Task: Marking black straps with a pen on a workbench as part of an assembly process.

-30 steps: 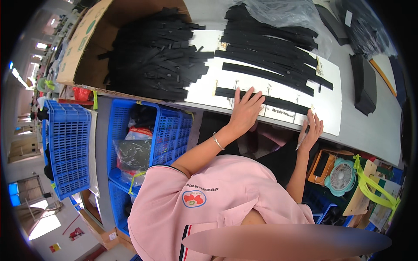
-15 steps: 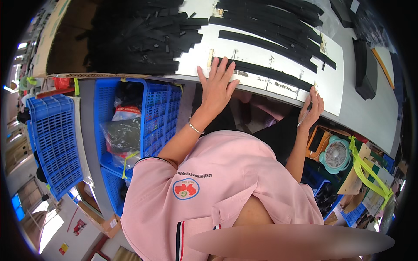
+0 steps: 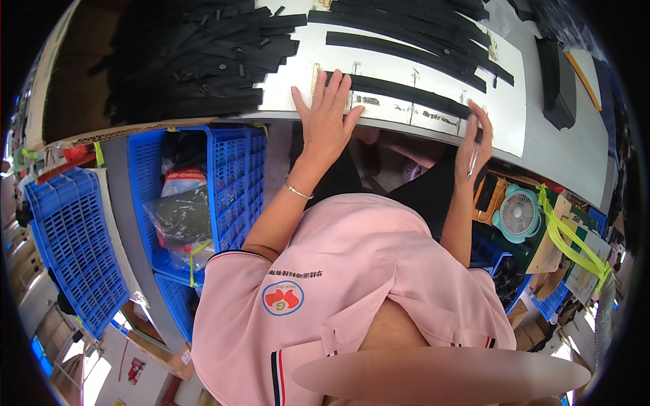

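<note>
A single black fabric strip (image 3: 406,93) lies lengthwise near the front edge of a white board (image 3: 508,128) marked with dark lines. My left hand (image 3: 325,115) rests flat and spread, its fingertips on the strip's left end. At the other end, my right hand (image 3: 479,139) is bent round a slim pen (image 3: 473,161) with a silver and dark barrel, its fingertips close to the strip's end. Whether they touch the strip, I cannot tell. Just beyond, another strip (image 3: 399,54) lies apart, with a bundle of several strips (image 3: 420,34) behind it.
On the left, a cardboard box (image 3: 74,74) holds a heap of black strips (image 3: 196,61). Below the table edge stand a blue crate (image 3: 237,183) with bagged items and a small teal fan (image 3: 518,214). A dark block (image 3: 556,81) lies on the grey table (image 3: 575,159).
My right hand has shifted up and turned at the strip's right end, so the pen shows more plainly. My left hand stays on the left end. The whole view has shifted slightly.
</note>
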A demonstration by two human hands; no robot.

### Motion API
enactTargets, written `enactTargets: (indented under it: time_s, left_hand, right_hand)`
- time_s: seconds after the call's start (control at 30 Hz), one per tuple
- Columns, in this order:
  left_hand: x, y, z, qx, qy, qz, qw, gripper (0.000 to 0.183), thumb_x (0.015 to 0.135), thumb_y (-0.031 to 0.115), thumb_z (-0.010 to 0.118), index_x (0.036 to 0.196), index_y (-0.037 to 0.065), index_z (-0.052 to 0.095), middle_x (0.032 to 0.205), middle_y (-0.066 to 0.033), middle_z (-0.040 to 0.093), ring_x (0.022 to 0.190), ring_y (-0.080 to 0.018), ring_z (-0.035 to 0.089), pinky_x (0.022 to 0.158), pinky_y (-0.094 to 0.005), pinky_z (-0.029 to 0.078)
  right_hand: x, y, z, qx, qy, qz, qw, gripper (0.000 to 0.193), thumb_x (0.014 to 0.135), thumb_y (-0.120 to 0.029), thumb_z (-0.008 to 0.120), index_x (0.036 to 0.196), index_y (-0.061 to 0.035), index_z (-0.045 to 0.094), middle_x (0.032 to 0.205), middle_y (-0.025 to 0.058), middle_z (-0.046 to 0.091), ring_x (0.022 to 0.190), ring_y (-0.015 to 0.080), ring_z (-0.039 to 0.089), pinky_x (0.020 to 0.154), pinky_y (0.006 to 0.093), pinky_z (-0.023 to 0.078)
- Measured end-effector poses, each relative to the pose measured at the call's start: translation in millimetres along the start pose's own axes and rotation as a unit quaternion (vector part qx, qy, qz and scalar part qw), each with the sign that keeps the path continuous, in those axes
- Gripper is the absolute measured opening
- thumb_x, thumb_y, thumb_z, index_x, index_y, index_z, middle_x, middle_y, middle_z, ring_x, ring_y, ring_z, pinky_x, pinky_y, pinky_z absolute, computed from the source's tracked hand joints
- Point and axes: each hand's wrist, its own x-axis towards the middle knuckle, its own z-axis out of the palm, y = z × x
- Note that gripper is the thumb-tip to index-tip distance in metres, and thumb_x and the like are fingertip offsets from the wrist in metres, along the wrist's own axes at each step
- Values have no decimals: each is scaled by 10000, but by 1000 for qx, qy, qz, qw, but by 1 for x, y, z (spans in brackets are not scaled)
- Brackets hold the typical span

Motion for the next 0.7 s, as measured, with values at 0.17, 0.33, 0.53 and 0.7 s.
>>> enactTargets:
  time_s: [0.17, 0.33, 0.53, 0.7]
  left_hand:
    - [1, 0, 2, -10, 8, 0, 1000, 623, 954, 349, 692, 1501, 113, 507, 1562, -89, 488, 1503, -339, 351, 1187, -679, 14]
    - [3, 3, 1, -25, 7, -8, 1000, 612, 945, 345, 700, 1485, 118, 525, 1548, -81, 503, 1500, -336, 354, 1187, -679, 39]
    - [2, 1, 0, -18, 36, 9, 999, 614, 906, 340, 737, 1424, 59, 563, 1500, -103, 530, 1465, -355, 394, 1165, -707, 121]
    - [1, 1, 1, -13, 37, 8, 999, 610, 905, 339, 738, 1419, 58, 566, 1496, -101, 530, 1462, -349, 397, 1162, -703, 137]
  right_hand:
    - [15, -72, 54, 263, -172, 122, 942, 281, 1037, -184, 604, 1251, -28, 702, 1048, 68, 753, 938, 117, 687, 862, 268, 519]
    - [22, -88, 110, 290, -231, 144, 918, 201, 1001, -184, 661, 1072, -8, 728, 872, 30, 728, 794, 66, 651, 685, 223, 495]
    - [15, -80, 138, 227, -229, 89, 942, 172, 975, -171, 690, 967, 0, 700, 693, 30, 689, 612, 66, 630, 570, 231, 479]
    - [14, -83, 139, 217, -229, 73, 946, 179, 982, -180, 681, 931, -12, 711, 694, 51, 696, 617, 83, 658, 574, 252, 495]
